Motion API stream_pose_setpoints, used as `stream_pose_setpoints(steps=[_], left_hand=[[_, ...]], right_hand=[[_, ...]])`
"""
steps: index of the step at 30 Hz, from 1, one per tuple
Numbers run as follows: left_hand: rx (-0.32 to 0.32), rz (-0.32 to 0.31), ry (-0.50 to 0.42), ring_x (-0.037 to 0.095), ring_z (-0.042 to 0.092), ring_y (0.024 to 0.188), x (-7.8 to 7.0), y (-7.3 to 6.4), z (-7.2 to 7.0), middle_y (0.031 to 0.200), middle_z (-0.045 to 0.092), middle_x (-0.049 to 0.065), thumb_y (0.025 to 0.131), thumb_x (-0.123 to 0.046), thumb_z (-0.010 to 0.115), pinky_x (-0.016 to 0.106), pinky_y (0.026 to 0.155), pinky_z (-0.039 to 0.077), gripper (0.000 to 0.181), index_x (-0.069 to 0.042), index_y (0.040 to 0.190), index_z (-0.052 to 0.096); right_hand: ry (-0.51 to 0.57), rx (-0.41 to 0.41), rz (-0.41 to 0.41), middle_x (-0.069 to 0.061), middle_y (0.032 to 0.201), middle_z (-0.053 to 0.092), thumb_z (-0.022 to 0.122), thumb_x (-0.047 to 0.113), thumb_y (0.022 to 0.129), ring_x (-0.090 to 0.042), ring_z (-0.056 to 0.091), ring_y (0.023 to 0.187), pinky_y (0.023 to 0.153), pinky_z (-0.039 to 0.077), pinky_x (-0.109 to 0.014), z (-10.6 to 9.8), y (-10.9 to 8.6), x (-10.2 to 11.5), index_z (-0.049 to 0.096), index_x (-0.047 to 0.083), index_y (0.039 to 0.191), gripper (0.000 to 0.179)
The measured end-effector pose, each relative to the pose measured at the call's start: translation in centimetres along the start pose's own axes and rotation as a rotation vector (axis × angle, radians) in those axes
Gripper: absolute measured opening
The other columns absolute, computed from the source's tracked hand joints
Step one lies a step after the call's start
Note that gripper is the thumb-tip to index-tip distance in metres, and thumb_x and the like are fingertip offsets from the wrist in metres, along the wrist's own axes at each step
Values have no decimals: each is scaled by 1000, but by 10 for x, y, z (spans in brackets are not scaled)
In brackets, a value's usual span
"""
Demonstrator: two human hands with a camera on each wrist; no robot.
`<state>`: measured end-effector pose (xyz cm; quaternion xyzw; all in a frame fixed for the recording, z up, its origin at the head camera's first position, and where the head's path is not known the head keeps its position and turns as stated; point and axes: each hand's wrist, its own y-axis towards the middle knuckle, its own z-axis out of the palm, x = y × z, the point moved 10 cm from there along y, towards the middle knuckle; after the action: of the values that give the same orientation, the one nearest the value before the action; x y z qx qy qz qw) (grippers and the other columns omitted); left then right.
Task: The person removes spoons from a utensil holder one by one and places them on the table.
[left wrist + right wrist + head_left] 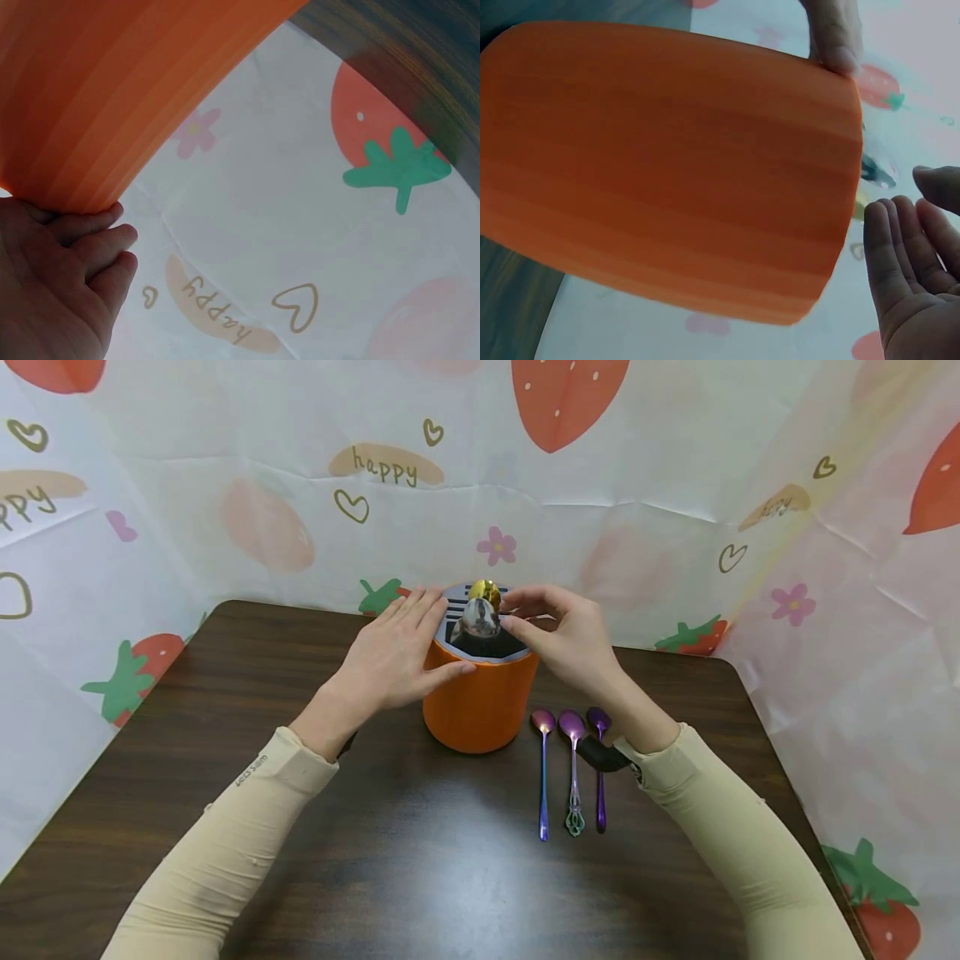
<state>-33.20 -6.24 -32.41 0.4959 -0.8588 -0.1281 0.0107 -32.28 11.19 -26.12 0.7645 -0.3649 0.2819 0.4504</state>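
From afar, closing my right hand point(567, 631), thumb and fingers parted and empty, askew, I could tip the adjacent silver spoon point(480, 618) or gold spoon point(486, 591), my left hand point(396, 650) lying straight-fingered on the orange holder point(478, 706).

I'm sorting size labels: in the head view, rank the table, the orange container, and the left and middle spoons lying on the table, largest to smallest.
1. Table
2. Orange container
3. Left spoon and middle spoon: they look nearly alike in length, so I leave them unranked.
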Motion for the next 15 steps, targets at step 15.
stream_pose_setpoints(steps=[15], left_hand=[[8, -2, 13, 34, 15, 160, -1, -1, 0, 172, 20, 15, 98, -77, 44, 45, 130, 12, 102, 0, 163, 27]], right_hand=[[-84, 61, 78, -6, 105, 74, 78, 13, 95, -17, 70, 96, 89, 61, -33, 19, 15, -5, 75, 6, 117, 23]])
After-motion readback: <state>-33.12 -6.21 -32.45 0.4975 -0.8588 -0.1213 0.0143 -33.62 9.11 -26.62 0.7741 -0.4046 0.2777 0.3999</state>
